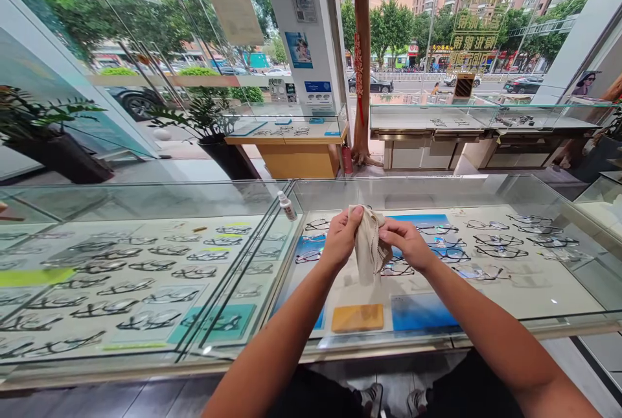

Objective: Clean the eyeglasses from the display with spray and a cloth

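Note:
A beige lens-cleaning cloth (pixel 365 249) with a zigzag edge hangs in folds between my two hands, above the glass display counter. My left hand (pixel 343 236) is closed on its left side, thumb on top. With bent fingers, my right hand (pixel 403 243) pinches the cloth's right side. A small dark bit shows at the cloth's top edge; whether something is wrapped inside is hidden. On the glass to the left of my hands stands a small white spray bottle (pixel 286 206).
Beneath the glass lie rows of eyeglasses (pixel 500 241), a yellow-orange case (pixel 357 317) and blue cards (pixel 422 312). The counter's front edge (pixel 389 343) runs close to my body. Beyond stand other display cases (pixel 291 139), potted plants (pixel 218 139) and a wooden post (pixel 361 68).

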A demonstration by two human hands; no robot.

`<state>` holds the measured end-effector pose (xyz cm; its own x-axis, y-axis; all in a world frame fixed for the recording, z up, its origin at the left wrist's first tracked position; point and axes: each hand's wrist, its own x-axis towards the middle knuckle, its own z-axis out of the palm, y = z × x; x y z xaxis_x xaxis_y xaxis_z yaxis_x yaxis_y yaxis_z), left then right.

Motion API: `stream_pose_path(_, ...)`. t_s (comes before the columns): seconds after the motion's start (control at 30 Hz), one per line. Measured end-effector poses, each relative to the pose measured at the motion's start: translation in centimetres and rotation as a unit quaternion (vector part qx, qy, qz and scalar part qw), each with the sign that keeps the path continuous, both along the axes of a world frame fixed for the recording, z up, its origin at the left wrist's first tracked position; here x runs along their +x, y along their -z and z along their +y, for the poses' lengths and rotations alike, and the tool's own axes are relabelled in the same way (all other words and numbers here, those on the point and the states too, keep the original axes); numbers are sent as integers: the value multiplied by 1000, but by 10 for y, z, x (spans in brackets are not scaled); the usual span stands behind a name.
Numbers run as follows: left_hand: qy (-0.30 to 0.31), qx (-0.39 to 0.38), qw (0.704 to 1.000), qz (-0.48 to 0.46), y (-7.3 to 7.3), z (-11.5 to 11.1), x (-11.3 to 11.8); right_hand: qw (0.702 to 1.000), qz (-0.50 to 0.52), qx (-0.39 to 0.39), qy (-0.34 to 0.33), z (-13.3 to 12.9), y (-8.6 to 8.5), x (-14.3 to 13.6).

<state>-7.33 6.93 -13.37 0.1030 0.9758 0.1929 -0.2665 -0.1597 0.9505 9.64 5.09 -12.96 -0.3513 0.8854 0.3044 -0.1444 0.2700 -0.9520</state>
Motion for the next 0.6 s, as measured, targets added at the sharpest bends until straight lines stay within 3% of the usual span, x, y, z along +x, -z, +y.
stream_pose_path(0.2, 10, -25, 996, -85, 1, 7, 1, 998, 36, -7, 49, 6, 6, 6)
stream_pose_path(0.33, -17, -50, 993, -107, -3, 9, -1, 993, 91, -29, 76, 10, 2, 11)
stream_pose_path(0.47, -69, -39, 993, -90, -16, 7, -9, 989, 121, -43, 69, 15, -3, 17)
stream_pose_path(0.6, -132, -25, 988, -76, -35, -3, -34, 991, 113, -43, 66, 18, -3, 18)
